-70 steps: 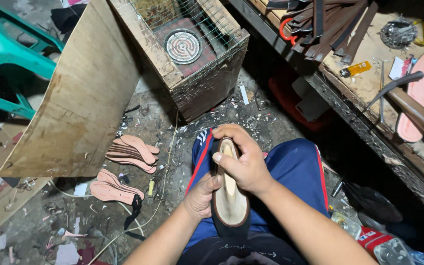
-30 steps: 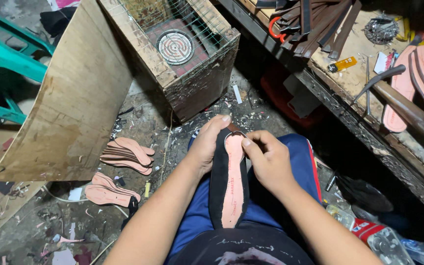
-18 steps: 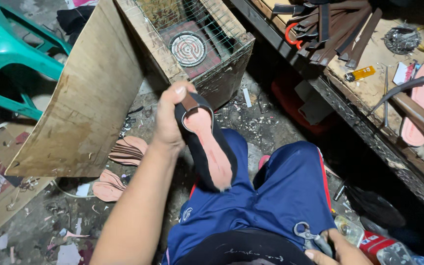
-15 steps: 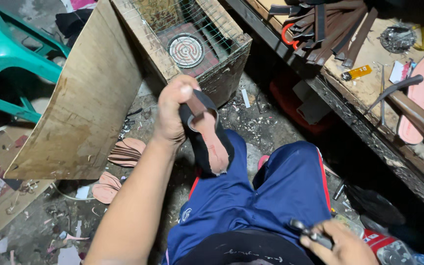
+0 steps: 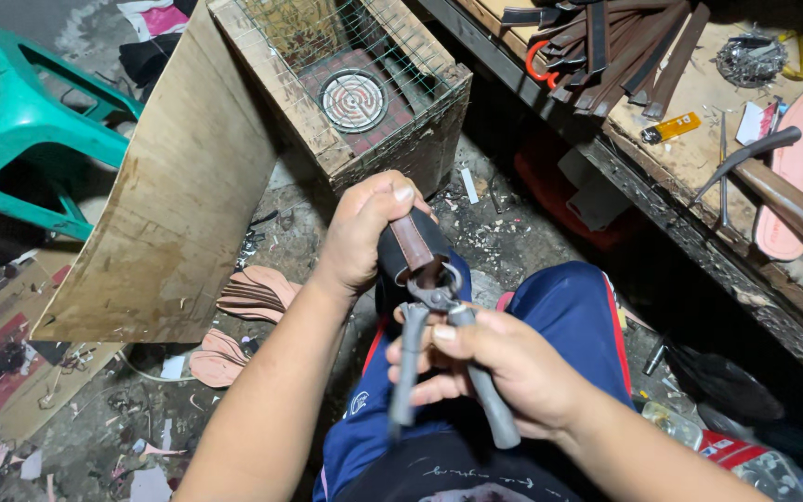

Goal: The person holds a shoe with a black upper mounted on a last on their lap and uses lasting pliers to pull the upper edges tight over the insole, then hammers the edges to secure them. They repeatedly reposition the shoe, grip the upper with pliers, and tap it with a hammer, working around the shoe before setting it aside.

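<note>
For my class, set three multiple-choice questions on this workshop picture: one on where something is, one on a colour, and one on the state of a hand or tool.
1. Where do the jaws of the pincers meet the shoe?
A. at the end of the shoe near the person
B. on the workbench
C. on the floor by the chair

2. What colour is the plastic chair?
A. red
B. green
C. white

3. What is the right hand doing?
A. resting open on the knee
B. lifting a hammer
C. gripping both pincer handles

Answers:
1. A, the jaws close on the shoe's near edge, which the left hand holds up.
2. B, the chair at upper left is green.
3. C, the fingers wrap round the two grey handles.
</note>
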Tool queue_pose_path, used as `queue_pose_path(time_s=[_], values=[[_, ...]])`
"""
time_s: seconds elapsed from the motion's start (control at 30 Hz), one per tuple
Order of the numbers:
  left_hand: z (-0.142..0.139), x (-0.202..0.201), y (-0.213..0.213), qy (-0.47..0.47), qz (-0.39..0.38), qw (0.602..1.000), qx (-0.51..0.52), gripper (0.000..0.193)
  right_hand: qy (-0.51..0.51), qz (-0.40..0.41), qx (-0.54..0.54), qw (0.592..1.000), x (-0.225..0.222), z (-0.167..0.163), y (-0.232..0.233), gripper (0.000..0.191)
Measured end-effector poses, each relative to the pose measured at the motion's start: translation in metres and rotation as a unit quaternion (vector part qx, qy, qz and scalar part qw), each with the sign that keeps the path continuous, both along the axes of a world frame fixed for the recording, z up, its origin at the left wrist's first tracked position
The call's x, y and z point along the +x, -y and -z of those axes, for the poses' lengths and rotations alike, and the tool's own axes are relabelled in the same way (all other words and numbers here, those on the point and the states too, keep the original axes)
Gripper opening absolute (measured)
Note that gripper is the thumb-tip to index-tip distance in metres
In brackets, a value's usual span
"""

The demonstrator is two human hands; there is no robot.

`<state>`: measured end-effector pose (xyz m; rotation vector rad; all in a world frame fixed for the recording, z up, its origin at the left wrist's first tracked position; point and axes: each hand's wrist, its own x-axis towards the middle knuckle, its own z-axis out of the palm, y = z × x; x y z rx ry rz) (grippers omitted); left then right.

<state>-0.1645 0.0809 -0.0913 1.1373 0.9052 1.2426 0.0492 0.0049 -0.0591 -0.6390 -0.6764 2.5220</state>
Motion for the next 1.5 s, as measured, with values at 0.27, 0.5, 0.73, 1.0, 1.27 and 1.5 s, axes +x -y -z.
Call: queue_pose_path(time_s=[0.27, 0.5, 0.73, 1.0, 1.27, 1.5], values=[[-0.001, 0.004, 0.008, 0.004, 0.015, 1.0, -0.005, 0.028, -0.009, -0.031, -0.067, 0.997, 0.007, -0.021, -0.003, 0.051], [0.0, 0.007, 0.015, -0.005, 0.026, 0.999, 0.021, 0.027, -0.04, -0.005, -0.094, 0.995, 0.013, -0.018, 0.01, 0.039], [0.006, 0.003, 0.004, 0.058, 0.013, 0.998, -0.019, 0.026, 0.056, -0.002, 0.142, 0.988, -0.019, 0.027, -0.004, 0.024], [0.018, -0.021, 0.001, 0.084, -0.058, 0.995, 0.011, 0.033, 0.127, -0.078, 0.082, 0.985, 0.031, 0.008, 0.017, 0.031], [0.063, -0.022, 0.04, 0.287, 0.013, 0.957, 0.026, 0.069, 0.398, 0.229, 0.119, 0.88, 0.154, 0.06, -0.159, 0.025], [0.113, -0.007, 0.052, 0.328, 0.121, 0.925, -0.149, 0.091, 0.328, 0.329, -0.022, 0.885, 0.19, 0.064, -0.211, 0.023]])
